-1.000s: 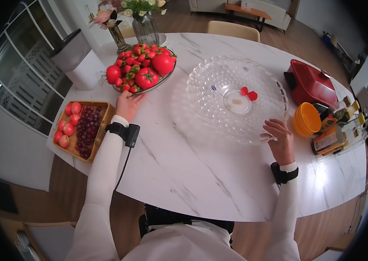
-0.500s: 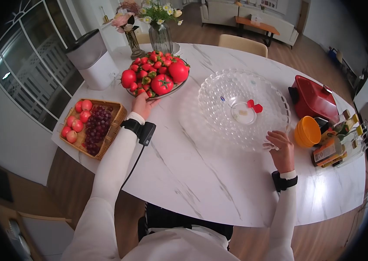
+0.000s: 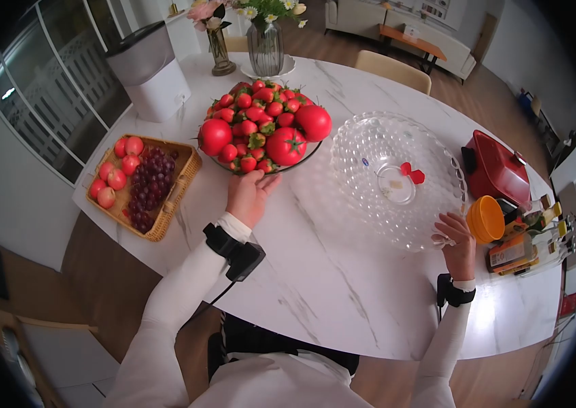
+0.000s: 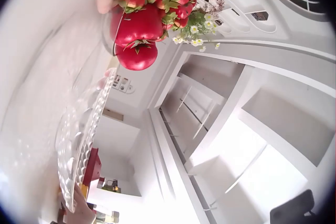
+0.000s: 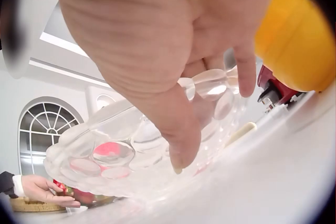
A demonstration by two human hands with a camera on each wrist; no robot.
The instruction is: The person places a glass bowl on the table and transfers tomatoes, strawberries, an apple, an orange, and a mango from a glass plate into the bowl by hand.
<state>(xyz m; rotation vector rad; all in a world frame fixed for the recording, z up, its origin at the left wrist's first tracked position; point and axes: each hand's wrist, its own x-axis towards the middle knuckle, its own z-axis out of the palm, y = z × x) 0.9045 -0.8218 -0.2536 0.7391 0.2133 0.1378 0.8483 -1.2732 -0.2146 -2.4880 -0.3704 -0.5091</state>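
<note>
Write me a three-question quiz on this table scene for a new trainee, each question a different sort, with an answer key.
1. True or false: the left hand holds the orange bowls.

2. Multiple choice: what lies beside the grapes in the wicker basket?
A) lemons
B) round pinkish-red fruit
C) carrots

3. Short answer: which hand is at the rim of the clear bowl?

Key:
1. False; the left hand holds the edge of the plate of strawberries.
2. B
3. The right hand.
</note>
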